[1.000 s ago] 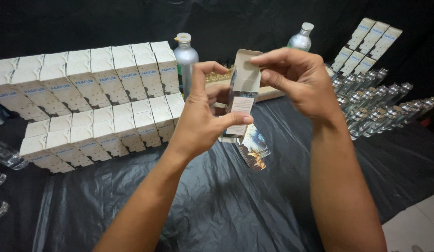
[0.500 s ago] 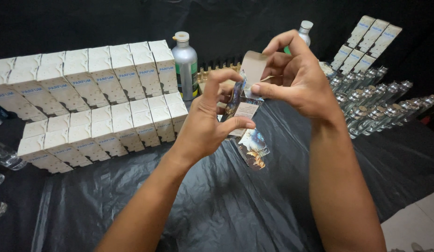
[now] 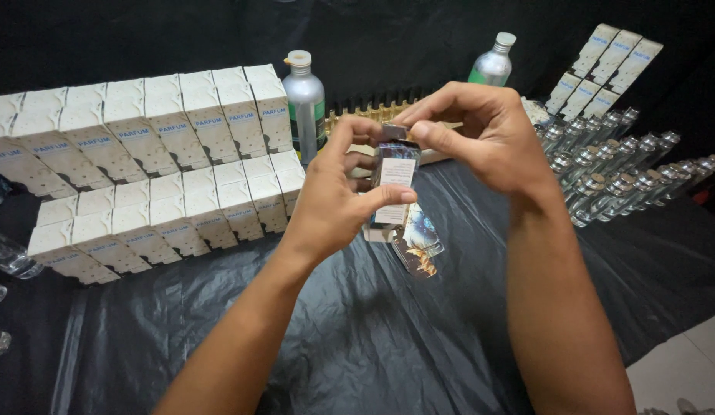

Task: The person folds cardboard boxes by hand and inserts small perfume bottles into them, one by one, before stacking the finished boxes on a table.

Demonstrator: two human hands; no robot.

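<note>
The top flap of the small printed carton [image 3: 394, 180], upright and open 1 second ago, now lies folded down flat over the carton's top, so the carton reads as closed or close to it. The carton sits at centre frame, raised above the black plastic sheet [image 3: 357, 330].

Grip state:
- Left hand [image 3: 334, 204]: clamped on the carton body, thumb across its front face.
- Right hand [image 3: 480, 138]: thumb and fingertips pinched together on the folded top flap.

Surroundings: 2 rows of white cartons [image 3: 158, 177] at left, 2 metal bottles [image 3: 305, 104] at upper centre, rows of glass bottles [image 3: 626, 173] at right, flat printed cartons [image 3: 419, 250] on the sheet below the hands.

Limits of view: the tuck of the flap is hidden under the right fingertips; the carton's contents cannot be seen; the carton's base is covered by the left palm.
</note>
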